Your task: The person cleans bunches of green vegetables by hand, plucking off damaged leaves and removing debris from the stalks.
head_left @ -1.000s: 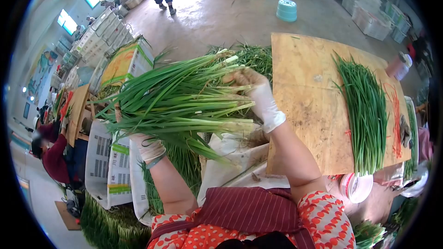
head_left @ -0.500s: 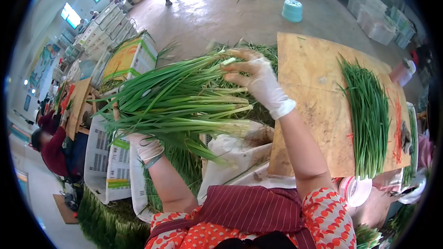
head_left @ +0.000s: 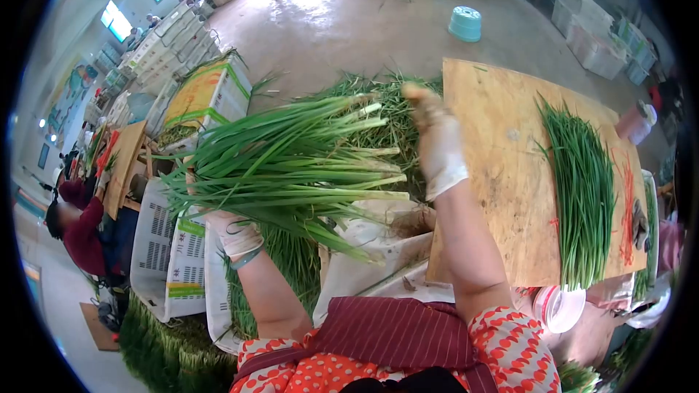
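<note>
A loose bunch of garlic chives, long green leaves with pale stalk ends, lies across my left hand. That hand wears a thin white glove and is closed round the leafy part from below; its fingers are partly hidden by leaves. The pale ends point right. My right hand, gloved too, is just right of the stalk ends, apart from them, near the left edge of the wooden board. Its fingers look bent together, slightly blurred, and anything in them is hidden. On the board lies a neat bundle of chives.
Red ties lie right of the bundle. Loose trimmings are heaped beyond my hands. A white crate stands left, and more chives lie below my left arm. A blue basin is on the floor. A co-worker is at far left.
My right hand has moved right, away from the stalk ends, and its spread fingers have drawn together. My left hand still holds the chives in nearly the same place.
</note>
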`<move>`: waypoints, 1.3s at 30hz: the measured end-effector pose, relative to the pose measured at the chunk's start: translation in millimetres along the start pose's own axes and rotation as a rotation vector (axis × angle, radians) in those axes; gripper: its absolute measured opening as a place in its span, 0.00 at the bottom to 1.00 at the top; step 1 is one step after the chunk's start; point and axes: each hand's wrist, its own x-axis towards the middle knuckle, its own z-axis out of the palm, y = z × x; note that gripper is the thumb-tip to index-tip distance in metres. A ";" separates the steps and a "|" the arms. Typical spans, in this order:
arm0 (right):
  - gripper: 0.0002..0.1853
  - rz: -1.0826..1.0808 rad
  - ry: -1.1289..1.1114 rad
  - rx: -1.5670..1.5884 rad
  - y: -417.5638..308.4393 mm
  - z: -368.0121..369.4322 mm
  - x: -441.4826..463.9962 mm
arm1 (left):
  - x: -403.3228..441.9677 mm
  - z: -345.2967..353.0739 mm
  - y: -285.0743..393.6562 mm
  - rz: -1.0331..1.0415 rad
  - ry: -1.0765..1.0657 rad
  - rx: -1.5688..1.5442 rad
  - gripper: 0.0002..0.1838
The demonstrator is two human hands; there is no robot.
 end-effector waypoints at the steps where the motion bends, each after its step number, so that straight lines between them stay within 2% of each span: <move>1: 0.13 0.018 0.116 0.083 -4.5 -12.6 8.6 | -1.1 1.4 6.1 -0.081 -0.052 -0.106 0.23; 2: 0.15 0.038 0.233 0.166 -8.3 -23.5 16.9 | -1.4 1.6 9.9 -0.164 -0.104 -0.210 0.23; 3: 0.15 0.039 0.230 0.165 -7.3 -32.4 24.3 | -0.9 0.2 9.3 -0.161 -0.101 -0.211 0.23; 5: 0.19 -0.131 0.058 -0.541 -0.7 -44.4 38.0 | 1.6 -0.2 3.0 0.056 0.103 0.159 0.25; 6: 0.19 -0.132 0.059 -0.542 -6.6 -36.0 37.7 | 0.0 7.4 4.6 0.054 0.103 0.158 0.25; 8: 0.21 -0.546 -0.391 -0.800 -21.8 -4.6 25.0 | -10.8 26.8 10.0 -0.086 0.131 -0.019 0.26; 10: 0.20 -0.687 -0.482 -0.894 -19.4 21.6 14.4 | -10.9 25.0 5.4 -0.064 0.128 0.002 0.26; 11: 0.18 -0.455 -0.628 -0.731 -22.7 31.2 10.1 | -6.9 19.1 4.5 -0.094 0.112 -0.038 0.26; 12: 0.18 -0.456 -0.626 -0.727 -21.0 33.5 10.7 | -5.1 20.8 5.9 -0.123 0.096 -0.077 0.26; 14: 0.17 0.216 -0.616 -0.288 -16.5 36.4 12.0 | -10.1 26.5 7.0 -0.059 0.067 0.011 0.26; 15: 0.16 0.253 -0.622 -0.213 -26.2 35.4 7.7 | -12.4 29.8 7.2 0.002 0.040 0.095 0.26; 16: 0.16 0.252 -0.623 -0.213 -23.1 34.8 6.9 | -11.9 28.5 7.6 0.003 0.040 0.093 0.26; 18: 0.14 0.269 -0.588 0.042 -13.4 32.3 6.0 | -9.8 21.7 9.9 -0.123 0.047 -0.144 0.25; 19: 0.12 0.308 -0.548 0.139 -11.4 33.3 2.8 | -6.6 8.8 7.8 -0.127 0.047 -0.145 0.25; 21: 0.12 0.255 -0.492 0.129 -3.6 33.4 -1.0 | -0.6 -9.7 0.0 -0.098 -0.083 -0.266 0.21; 22: 0.12 0.204 -0.441 0.122 -1.0 34.0 -3.1 | 1.2 -8.4 0.2 -0.101 -0.083 -0.270 0.21; 23: 0.11 0.112 -0.390 -0.048 0.8 35.4 -5.7 | 3.9 -6.2 2.7 -0.108 -0.005 -0.243 0.21; 24: 0.11 0.114 -0.389 -0.051 0.7 36.8 -7.6 | 3.5 0.4 6.3 -0.115 0.074 -0.215 0.21; 28: 0.09 0.073 -0.451 0.090 -14.7 33.4 -13.2 | -12.3 21.1 11.2 -0.011 0.026 -0.072 0.20; 30: 0.09 0.103 -0.659 -0.183 -22.9 22.0 -9.7 | -16.9 34.4 20.8 -0.081 0.065 -0.141 0.20; 31: 0.09 0.048 -0.668 -0.314 -25.5 20.2 -9.7 | -13.6 26.9 22.0 -0.081 0.069 -0.137 0.20; 32: 0.09 0.054 -0.669 -0.313 -28.6 21.3 -10.3 | -7.2 13.9 23.3 -0.060 0.037 -0.140 0.20; 34: 0.08 -0.063 -0.703 -0.616 -34.9 22.5 -12.3 | -5.6 10.7 25.8 -0.043 0.009 -0.138 0.20; 36: 0.08 -0.050 -0.699 -0.573 -24.0 24.4 -15.0 | -6.2 13.7 31.2 -0.049 -0.015 -0.071 0.20; 37: 0.08 -0.004 -0.585 -0.361 -14.9 28.0 -17.8 | 2.9 -5.2 32.7 -0.049 -0.014 -0.070 0.20; 38: 0.09 0.040 -0.467 -0.150 -7.2 30.8 -20.2 | 20.8 -39.8 35.6 -0.294 -0.063 -0.537 0.19; 39: 0.10 0.082 -0.434 -0.087 -2.1 31.8 -22.1 | 21.6 -39.5 36.2 -0.409 -0.100 -0.773 0.19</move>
